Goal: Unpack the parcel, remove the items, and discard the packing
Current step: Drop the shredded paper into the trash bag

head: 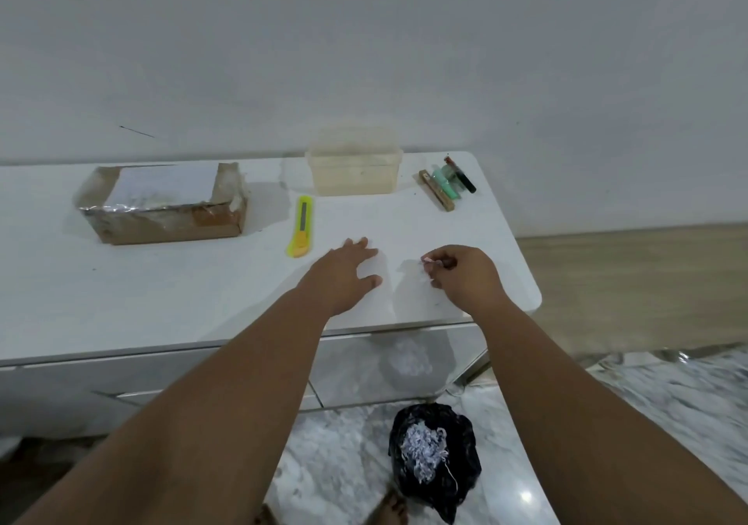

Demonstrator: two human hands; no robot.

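Right hand [461, 277] grip pinching pale paper shreds [427, 260], left hand [348, 271] splayed flat, glossy white tabletop [162, 281]

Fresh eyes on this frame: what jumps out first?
The two bare arms reaching over the white cabinet top: the left hand spread flat, the right hand pinching a small scrap of packing. Next, the yellow utility knife beside the opened cardboard parcel at the back left. On the floor below, a black bag holds shredded paper.
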